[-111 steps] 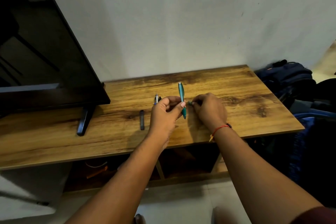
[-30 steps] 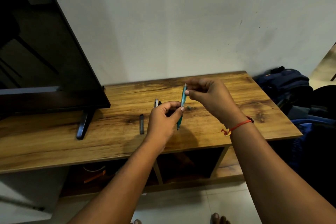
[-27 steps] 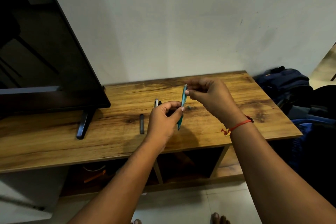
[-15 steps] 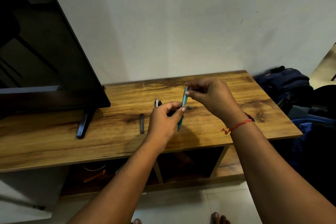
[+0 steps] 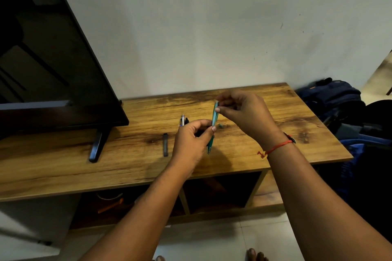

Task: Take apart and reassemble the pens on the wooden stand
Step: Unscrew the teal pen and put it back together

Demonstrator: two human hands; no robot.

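**Mid-job on the teal pen (image 5: 214, 117); more waiting**

Holds it clear of the wooden stand (image 5: 127, 154), near upright and tip down, between the two hands. Grips the lower barrel with the left hand (image 5: 191, 142), thumb and fingers curled round it. Pinches the top end with the right hand (image 5: 244, 114), thumb and forefinger closed on it, the other fingers curled in. Cannot tell whether that top is coming off or going back on.

Shows a small teal part (image 5: 221, 126) lying on the wood just beyond the left thumb and under the right hand, so probably counts as taken apart and not yet rebuilt. Leaves two more pens (image 5: 183, 120) peeking out just behind the left knuckles, too hidden to judge whole or not. Leaves a dark cap-like piece (image 5: 165, 144) lying just to the left of the left hand. Judging by that: one pen in progress, at least two to go.
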